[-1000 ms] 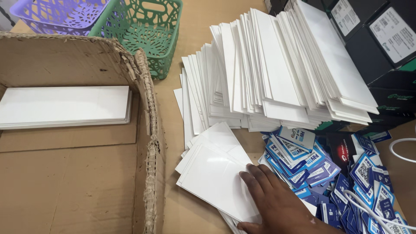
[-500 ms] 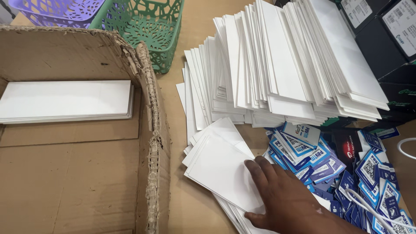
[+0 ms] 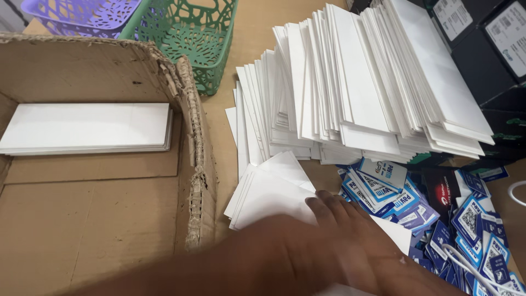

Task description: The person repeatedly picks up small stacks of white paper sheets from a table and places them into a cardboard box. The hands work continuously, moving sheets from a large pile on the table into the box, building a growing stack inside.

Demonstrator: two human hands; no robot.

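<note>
My right hand (image 3: 329,211) lies flat, fingers spread, on a small loose pile of white envelopes (image 3: 268,192) on the brown tabletop. My left arm (image 3: 246,263) is a blur. It crosses in from the lower left over the back of the right hand, and its fingers cannot be made out. Just right of the hands lies a heap of blue-and-white printed cards (image 3: 394,192). Behind them a large fanned stack of white envelopes (image 3: 356,93) leans across the table. To the left, an open cardboard box (image 3: 194,142) holds a neat flat stack of envelopes (image 3: 87,129).
A green plastic basket (image 3: 192,38) and a purple one (image 3: 82,13) stand at the back behind the box. Black boxes with white labels (image 3: 493,55) are piled at the far right. A white cable (image 3: 515,192) loops at the right edge.
The right hand has stayed pressed on the loose envelope pile. The left arm has swung in from the lower left and now covers much of it.
</note>
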